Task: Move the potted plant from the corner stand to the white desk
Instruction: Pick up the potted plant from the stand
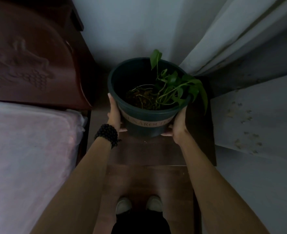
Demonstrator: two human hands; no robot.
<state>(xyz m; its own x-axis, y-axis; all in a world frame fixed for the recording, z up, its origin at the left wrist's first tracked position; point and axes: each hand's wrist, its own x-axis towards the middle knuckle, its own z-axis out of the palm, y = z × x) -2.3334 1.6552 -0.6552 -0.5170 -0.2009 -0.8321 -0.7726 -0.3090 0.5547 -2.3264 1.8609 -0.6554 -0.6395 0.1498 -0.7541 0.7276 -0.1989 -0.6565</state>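
Left hand (114,115) and right hand (179,123) are clasping opposite sides of the round dark green plastic pot (144,119) with a tan lettered band, palms flat, thumbs under its base. Trailing green leafy plant (176,85) is leaning toward 3 o'clock. Pot is sitting over the dark wooden corner stand (156,149); contact unclear. Carved wooden headboard (29,56) at 9 o'clock, pale curtain (232,39) at 2 o'clock.

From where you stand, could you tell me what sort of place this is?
Probably a bedroom corner: a carved wooden headboard with a mattress alongside, and a curtain hanging by the wall.
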